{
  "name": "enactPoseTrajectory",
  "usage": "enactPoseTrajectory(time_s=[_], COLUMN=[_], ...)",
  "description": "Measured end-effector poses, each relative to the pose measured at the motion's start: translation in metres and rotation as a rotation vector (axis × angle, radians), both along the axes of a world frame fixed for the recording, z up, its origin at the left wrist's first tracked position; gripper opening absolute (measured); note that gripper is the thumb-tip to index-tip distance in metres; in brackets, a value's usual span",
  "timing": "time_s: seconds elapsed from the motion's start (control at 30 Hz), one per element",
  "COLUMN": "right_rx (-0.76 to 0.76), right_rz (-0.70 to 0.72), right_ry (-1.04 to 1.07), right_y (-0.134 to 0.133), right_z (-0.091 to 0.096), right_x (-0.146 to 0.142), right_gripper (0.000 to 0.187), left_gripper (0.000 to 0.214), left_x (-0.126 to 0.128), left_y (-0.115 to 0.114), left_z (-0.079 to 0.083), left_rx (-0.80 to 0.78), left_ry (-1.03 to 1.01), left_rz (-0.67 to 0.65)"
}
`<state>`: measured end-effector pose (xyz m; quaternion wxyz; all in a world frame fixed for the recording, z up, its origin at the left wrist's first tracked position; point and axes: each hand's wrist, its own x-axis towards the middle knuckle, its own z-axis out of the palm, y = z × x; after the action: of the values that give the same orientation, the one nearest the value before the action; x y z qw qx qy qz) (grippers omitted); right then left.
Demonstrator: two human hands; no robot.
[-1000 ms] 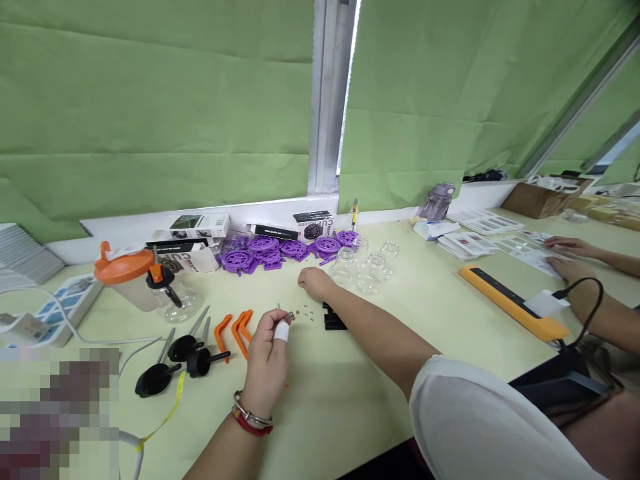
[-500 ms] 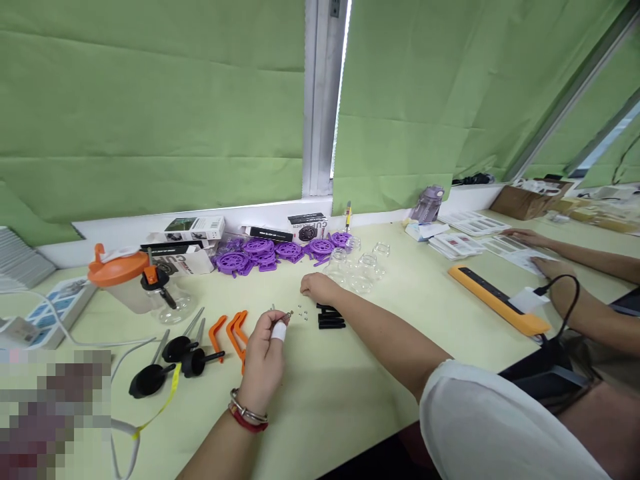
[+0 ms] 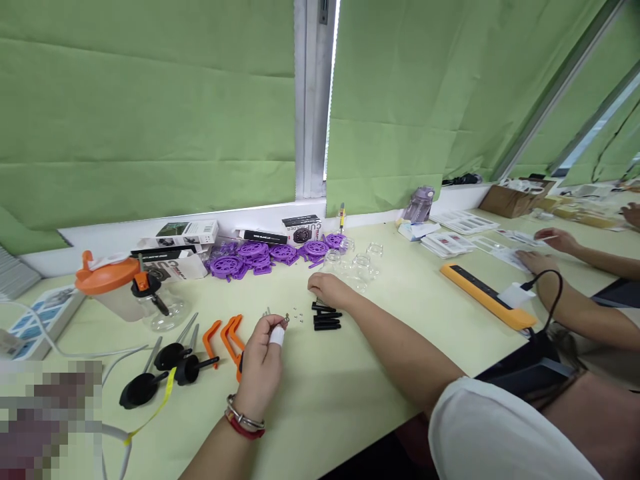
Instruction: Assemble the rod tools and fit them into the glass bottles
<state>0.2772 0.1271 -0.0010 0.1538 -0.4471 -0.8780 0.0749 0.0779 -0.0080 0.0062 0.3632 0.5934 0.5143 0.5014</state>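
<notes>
My left hand [image 3: 264,350], with a white wrap on one finger, pinches a small metal piece [image 3: 287,318] too tiny to identify. Loose small metal bits [image 3: 299,315] lie on the table just past its fingertips. My right hand [image 3: 327,288] reaches over the table beside several black handle-like tubes [image 3: 327,323]; its fingers are curled downward, and whatever is in them is hidden. To the left of my left hand lie orange curved handles [image 3: 231,341] and black round parts with metal rods [image 3: 140,388]. Clear glass jars [image 3: 364,267] stand beyond my right hand.
Purple plastic wheel-shaped parts [image 3: 253,257] are piled at the back by printed boxes [image 3: 173,263]. An orange-lidded container [image 3: 113,283] and a glass jar with a black top [image 3: 163,310] stand left. A yellow power strip [image 3: 485,295] lies right, near another person's hands [image 3: 540,260].
My right hand has shifted slightly toward the black tubes, and the top ones lie at a changed angle. My left hand keeps its pinch. The camera view has turned a little right.
</notes>
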Motion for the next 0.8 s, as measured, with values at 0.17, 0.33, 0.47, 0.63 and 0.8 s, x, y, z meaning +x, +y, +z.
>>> enactPoseTrajectory(time_s=[0.17,0.33,0.47,0.63,0.8], right_rx=[-0.002,-0.026,-0.027,-0.031,-0.033], right_rz=[0.04,0.079,0.079,0.07,0.067], right_ry=[0.081,0.171,0.195,0.229,0.253], right_y=[-0.018,-0.018,-0.016,-0.015,-0.016], right_z=[-0.011,-0.027,-0.031,-0.033,-0.035], right_x=[0.024,0.029,0.028,0.028,0.029], right_gripper=[0.017,0.018,0.018,0.021,0.021], left_gripper=[0.02,0.02,0.02,0.019,0.022], left_x=[0.001,0.002,0.002,0.002,0.002], left_y=[0.0,0.001,0.001,0.001,0.001], left_z=[-0.003,-0.008,-0.007,-0.007,-0.007], left_rx=[-0.035,-0.049,-0.06,-0.051,-0.018], left_ry=[0.018,0.051,0.068,0.076,0.143], left_rz=[-0.008,-0.023,-0.016,-0.031,-0.023])
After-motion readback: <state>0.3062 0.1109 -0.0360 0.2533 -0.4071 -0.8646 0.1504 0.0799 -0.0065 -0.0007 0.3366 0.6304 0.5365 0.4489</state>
